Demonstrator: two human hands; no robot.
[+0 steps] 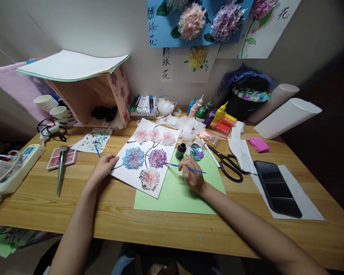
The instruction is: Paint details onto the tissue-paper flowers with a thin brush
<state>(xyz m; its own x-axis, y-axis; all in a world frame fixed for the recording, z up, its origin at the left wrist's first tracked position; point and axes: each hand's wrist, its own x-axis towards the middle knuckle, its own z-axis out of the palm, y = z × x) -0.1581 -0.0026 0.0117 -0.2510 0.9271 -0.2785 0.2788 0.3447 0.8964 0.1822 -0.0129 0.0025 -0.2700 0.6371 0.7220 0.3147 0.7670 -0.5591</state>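
In the head view, the left hand [106, 166] grips the left edge of a white sheet [131, 178] with tissue-paper flowers; its fingers beneath the paper are hidden. The sheet lies mid-table, partly covering green paper [200, 194]. The right hand [191, 173] grasps a blue-handled paintbrush [200, 171], its bristles at the edge of the purple tissue flower [157, 158]; whether they touch is hard to tell. Just beyond are a black bottle [180, 151] and a paint-smeared palette [195, 151]. Dark objects [104, 113] inside the pink box [120, 89] are indistinct. The top border cuts off the blue poster [168, 25].
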